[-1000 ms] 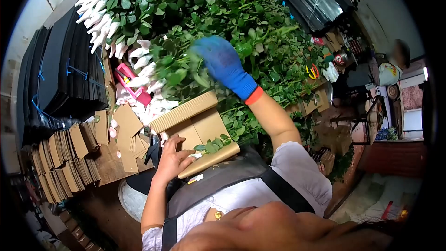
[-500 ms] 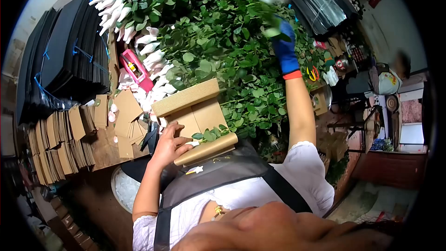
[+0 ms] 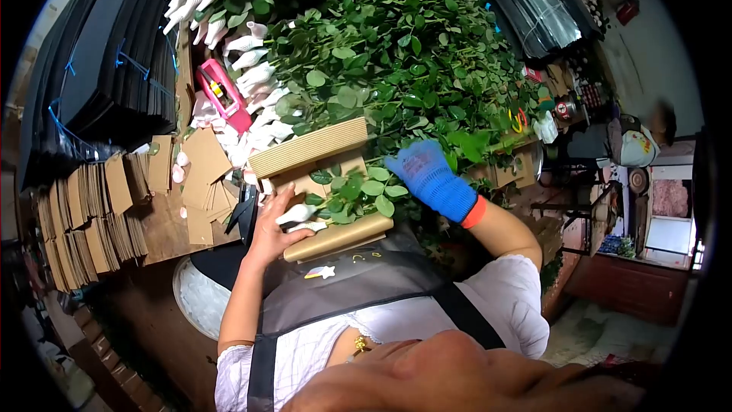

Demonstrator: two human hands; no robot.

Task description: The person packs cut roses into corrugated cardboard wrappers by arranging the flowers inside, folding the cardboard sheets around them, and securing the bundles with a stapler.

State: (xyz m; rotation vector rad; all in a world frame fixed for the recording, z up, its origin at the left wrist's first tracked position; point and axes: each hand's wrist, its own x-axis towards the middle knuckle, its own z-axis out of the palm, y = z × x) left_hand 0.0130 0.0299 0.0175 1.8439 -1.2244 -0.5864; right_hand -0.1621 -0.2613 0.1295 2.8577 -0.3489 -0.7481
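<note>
Bare, my left hand point(image 3: 267, 230) is at the left end of a corrugated brown cardboard wrapper point(image 3: 313, 146), its thumb and fingers around two white-netted flower buds point(image 3: 296, 216). Their leafy green stems point(image 3: 354, 194) lie across the wrapper, between its raised ribbed flap and its rolled smooth edge point(image 3: 343, 238). My right hand point(image 3: 428, 177), in a blue glove with an orange cuff, is closed at the stem end, right of the wrapper. The fingertips are partly hidden there. Beyond the wrapper is a large pile of leafy stems point(image 3: 412, 69).
A pink tape dispenser point(image 3: 223, 97) lies beside white-netted buds point(image 3: 252, 57). Cardboard pieces point(image 3: 91, 217) and black sheets point(image 3: 114, 69) are stacked at the left. Plastic-wrapped black sheets point(image 3: 534, 4) lie at the upper right, scissors point(image 3: 518, 120) below them. Another person point(image 3: 639, 143) is at far right.
My right hand has come back from the upper right to the wrapper's right side. A second netted bud with leaves now lies in the wrapper, and my left thumb and fingers have spread around the buds.
</note>
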